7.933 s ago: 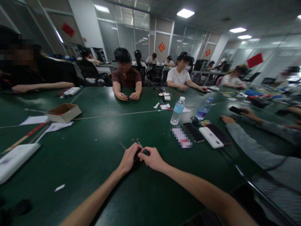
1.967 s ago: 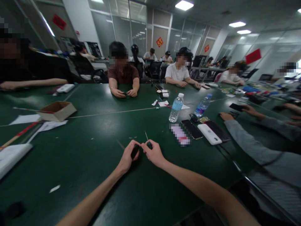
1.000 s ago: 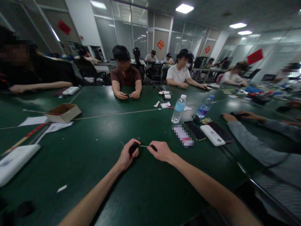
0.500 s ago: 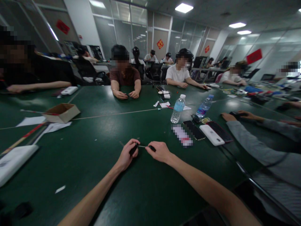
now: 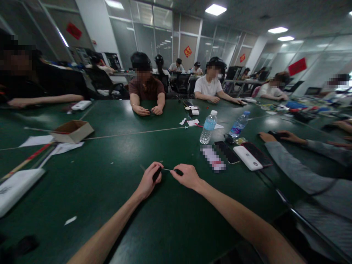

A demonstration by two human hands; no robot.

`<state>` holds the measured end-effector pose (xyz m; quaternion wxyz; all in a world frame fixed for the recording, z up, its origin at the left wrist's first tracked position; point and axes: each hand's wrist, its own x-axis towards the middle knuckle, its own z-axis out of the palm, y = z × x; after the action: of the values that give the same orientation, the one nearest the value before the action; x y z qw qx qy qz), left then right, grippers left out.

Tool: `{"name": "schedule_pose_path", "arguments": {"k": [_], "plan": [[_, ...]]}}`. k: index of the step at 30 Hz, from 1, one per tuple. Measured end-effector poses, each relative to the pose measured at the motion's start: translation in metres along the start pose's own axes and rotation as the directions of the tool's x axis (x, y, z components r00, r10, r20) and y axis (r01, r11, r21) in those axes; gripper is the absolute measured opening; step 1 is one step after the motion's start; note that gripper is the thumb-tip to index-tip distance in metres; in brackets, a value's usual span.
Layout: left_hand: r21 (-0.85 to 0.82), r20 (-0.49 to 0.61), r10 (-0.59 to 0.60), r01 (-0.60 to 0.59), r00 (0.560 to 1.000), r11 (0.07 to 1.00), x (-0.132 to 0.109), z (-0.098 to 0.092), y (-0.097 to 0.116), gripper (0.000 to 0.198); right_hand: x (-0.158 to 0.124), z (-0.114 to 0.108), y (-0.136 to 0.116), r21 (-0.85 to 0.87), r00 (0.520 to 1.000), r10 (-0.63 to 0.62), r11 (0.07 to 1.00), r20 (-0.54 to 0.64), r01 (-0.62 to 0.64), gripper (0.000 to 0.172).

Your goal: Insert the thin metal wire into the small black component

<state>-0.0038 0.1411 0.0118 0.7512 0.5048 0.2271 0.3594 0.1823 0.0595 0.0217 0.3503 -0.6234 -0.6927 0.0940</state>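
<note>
A long green table (image 5: 110, 205) fills the open-plan office, and co-workers sit along its far and right sides. At 10 o'clock from the hands lies a cardboard box (image 5: 73, 131). At 1 o'clock stand 2 water bottles (image 5: 208, 127), and near them lie a phone (image 5: 227, 152) and a white power bank (image 5: 247, 157). At 3 o'clock a co-worker's gray sleeve (image 5: 297, 168) rests on the table.

The person's 2 hands work at the near edge of the table, just above its surface. The left hand (image 5: 148, 181) curls its fingers around a small black piece (image 5: 157, 173), which tilts upward. The right hand (image 5: 188, 176) keeps its fingers pressed together and pinches a second black piece (image 5: 178, 172) against the thumb side. A thin rod (image 5: 167, 169) spans the short gap between the 2 black pieces. Whether it enters either piece is too small to tell.

The step in hand is a 2-handed hold with the rod stretched level between the hands. In the frame from 7.9 s ago, the hands meet knuckle to knuckle and cover most of the pieces. Here, the hands stand apart and the rod shows clearly.
</note>
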Motion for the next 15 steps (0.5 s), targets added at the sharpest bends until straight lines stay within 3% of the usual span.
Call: {"name": "schedule_pose_path", "arguments": {"k": [15], "plan": [[0.035,-0.011,0.003,-0.002,1.0,0.999,-0.0003,0.0007,0.0004,0.025,-0.0001,-0.0045,-0.001,-0.012,1.0,-0.021,1.0,0.013,0.021,0.027]]}}
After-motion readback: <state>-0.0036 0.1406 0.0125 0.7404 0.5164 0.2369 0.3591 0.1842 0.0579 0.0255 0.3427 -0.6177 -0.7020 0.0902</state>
